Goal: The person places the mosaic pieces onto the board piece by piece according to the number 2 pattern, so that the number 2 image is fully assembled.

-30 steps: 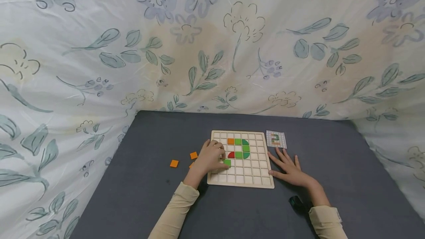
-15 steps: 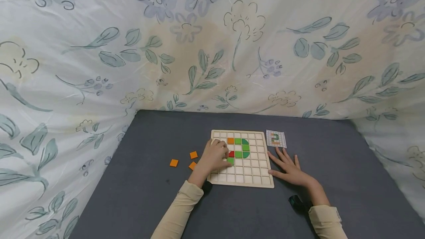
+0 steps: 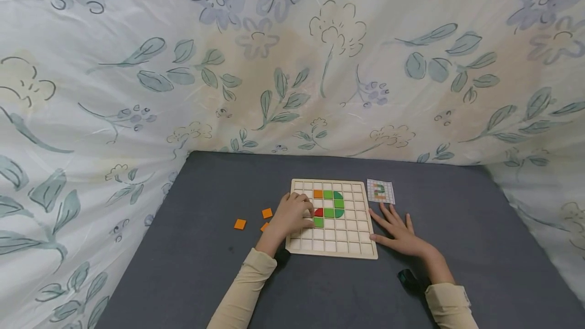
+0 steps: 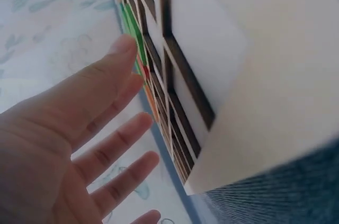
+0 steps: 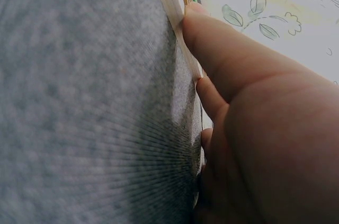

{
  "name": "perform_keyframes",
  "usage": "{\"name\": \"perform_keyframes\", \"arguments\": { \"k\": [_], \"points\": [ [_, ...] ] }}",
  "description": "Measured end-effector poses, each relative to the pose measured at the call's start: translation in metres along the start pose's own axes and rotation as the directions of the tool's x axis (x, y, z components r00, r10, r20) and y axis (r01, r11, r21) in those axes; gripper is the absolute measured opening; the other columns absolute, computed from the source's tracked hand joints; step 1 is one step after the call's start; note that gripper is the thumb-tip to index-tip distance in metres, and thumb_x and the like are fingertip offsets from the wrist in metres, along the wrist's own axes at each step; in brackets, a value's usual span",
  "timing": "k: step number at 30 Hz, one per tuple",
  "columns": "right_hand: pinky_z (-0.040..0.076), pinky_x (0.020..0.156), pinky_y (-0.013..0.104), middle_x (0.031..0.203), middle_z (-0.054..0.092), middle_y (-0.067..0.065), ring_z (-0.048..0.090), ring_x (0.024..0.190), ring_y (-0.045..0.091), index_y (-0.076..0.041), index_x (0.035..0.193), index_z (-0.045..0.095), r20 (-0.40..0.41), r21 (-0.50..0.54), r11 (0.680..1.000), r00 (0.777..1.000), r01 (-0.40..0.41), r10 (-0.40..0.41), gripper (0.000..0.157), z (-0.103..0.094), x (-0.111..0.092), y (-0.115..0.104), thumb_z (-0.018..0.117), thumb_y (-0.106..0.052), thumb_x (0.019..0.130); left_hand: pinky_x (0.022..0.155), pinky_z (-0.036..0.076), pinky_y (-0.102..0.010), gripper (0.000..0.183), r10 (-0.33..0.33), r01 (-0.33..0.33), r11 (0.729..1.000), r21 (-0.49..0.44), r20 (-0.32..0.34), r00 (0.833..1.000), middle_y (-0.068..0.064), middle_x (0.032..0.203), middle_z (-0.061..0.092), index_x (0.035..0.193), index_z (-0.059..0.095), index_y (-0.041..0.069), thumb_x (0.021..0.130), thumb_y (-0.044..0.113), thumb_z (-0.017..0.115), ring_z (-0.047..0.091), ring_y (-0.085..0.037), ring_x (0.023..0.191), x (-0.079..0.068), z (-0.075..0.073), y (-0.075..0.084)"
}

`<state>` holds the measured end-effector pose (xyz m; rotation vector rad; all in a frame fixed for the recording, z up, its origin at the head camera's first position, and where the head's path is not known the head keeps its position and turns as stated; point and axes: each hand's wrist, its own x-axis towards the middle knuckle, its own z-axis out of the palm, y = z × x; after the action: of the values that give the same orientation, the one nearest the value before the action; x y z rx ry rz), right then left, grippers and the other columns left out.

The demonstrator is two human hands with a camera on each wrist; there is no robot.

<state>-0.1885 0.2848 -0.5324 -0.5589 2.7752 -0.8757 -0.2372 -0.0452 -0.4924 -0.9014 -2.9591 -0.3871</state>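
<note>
A pale wooden grid board [image 3: 338,249] lies on the dark table, with orange, green and red tiles set in some of its squares. My left hand [image 3: 291,217] is over the board's left side. Its thumb tip is right at a green square tile [image 3: 318,222], just below a red quarter-round tile [image 3: 319,212]. In the left wrist view, the fingers [image 4: 114,142] are spread and loosely extended, gripping nothing. My right hand [image 3: 402,235] lies with fingers spread, thumb and fingertip touching the board's right edge [image 5: 177,17].
Left of the board lie loose orange tiles [image 3: 239,224], one partly hidden by the left hand. A small pattern card [image 3: 380,192] sits at the board's upper right corner. Floral cloth [image 3: 292,65] hangs behind the table [image 3: 219,182].
The left hand has shifted the green tile slightly right, into the square below the red piece, then drawn back a little from it. The right hand has stayed in place.
</note>
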Motion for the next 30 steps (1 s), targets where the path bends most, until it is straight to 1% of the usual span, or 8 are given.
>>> {"name": "perform_keyframes", "arguments": {
  "k": [7,13,18,25,30],
  "points": [
    [-0.015,0.099,0.07,0.153,0.005,0.022,-0.005,0.138,0.047,-0.016,0.148,0.027,-0.008,-0.01,1.0,1.0,-0.012,0.012,0.071,-0.001,-0.001,-0.002,0.058,-0.041,0.089,0.109,0.028,-0.052,0.017,-0.004,0.005,0.999,-0.033,0.015,1.0,0.003,0.107,0.058,0.088,0.071,0.025,0.079,0.039,0.072,0.048,-0.022,0.11,-0.001,0.0,0.001],
    [-0.014,0.1,0.071,0.153,0.005,0.022,-0.004,0.138,0.048,-0.016,0.148,0.027,-0.006,-0.019,1.0,1.0,-0.019,0.019,0.072,-0.001,-0.002,-0.003,0.058,-0.042,0.089,0.107,0.031,-0.051,0.026,-0.008,0.008,1.0,-0.02,0.004,1.0,0.004,0.106,0.058,0.096,0.071,0.025,0.077,0.043,0.072,0.049,-0.022,0.109,-0.002,0.002,0.001],
    [-0.015,0.1,0.07,0.154,0.005,0.021,-0.005,0.138,0.047,-0.017,0.148,0.026,-0.008,-0.013,1.0,1.0,-0.014,0.014,0.071,-0.001,-0.003,-0.002,0.058,-0.041,0.089,0.108,0.03,-0.049,0.029,-0.012,0.012,1.0,-0.019,0.012,1.0,0.004,0.108,0.058,0.101,0.07,0.026,0.078,0.043,0.071,0.048,-0.021,0.11,-0.001,0.003,0.001],
    [-0.014,0.1,0.071,0.154,0.005,0.021,-0.004,0.138,0.047,-0.017,0.148,0.027,-0.005,-0.002,1.0,1.0,0.001,-0.001,0.071,-0.002,-0.001,-0.002,0.058,-0.041,0.089,0.108,0.029,-0.052,0.024,-0.019,0.019,1.0,-0.024,0.015,1.0,0.004,0.106,0.058,0.096,0.071,0.026,0.078,0.041,0.072,0.049,-0.021,0.11,-0.006,-0.002,-0.003],
    [-0.014,0.1,0.07,0.154,0.004,0.021,-0.005,0.138,0.047,-0.017,0.148,0.026,0.005,-0.002,1.0,1.0,-0.002,0.002,0.072,-0.002,-0.001,-0.002,0.058,-0.041,0.089,0.11,0.026,-0.052,0.021,-0.04,0.04,0.998,-0.05,0.009,0.999,0.004,0.108,0.058,0.095,0.071,0.025,0.079,0.038,0.072,0.047,-0.022,0.112,-0.013,-0.006,-0.012]
  ]
}}
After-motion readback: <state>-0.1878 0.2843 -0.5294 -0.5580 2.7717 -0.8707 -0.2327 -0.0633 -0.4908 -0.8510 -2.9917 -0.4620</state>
